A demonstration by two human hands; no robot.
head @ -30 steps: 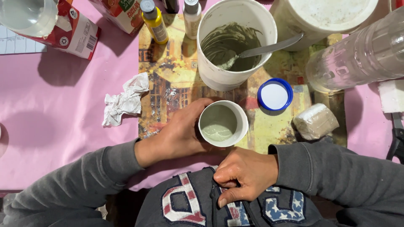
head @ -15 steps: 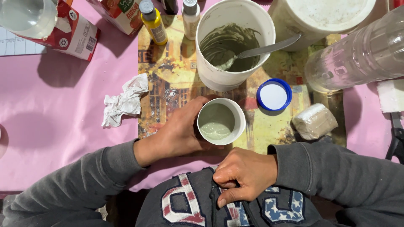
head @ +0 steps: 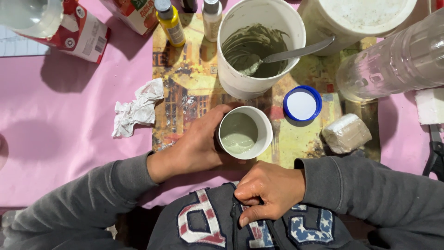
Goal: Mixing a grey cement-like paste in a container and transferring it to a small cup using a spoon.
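Cup [head: 245, 132] of pale green liquid, set on the printed mat [head: 189, 92] just below the white bucket [head: 259, 46], is gripped by the left hand [head: 199, 143], while the right hand [head: 268, 190] is pinched on the sweatshirt [head: 208, 227].

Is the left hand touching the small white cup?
Touching. In the head view the left hand wraps its fingers around the side of the small white cup, with no gap showing between them.

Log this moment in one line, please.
left hand: grips cup | right hand: on sweater | spoon: in bucket
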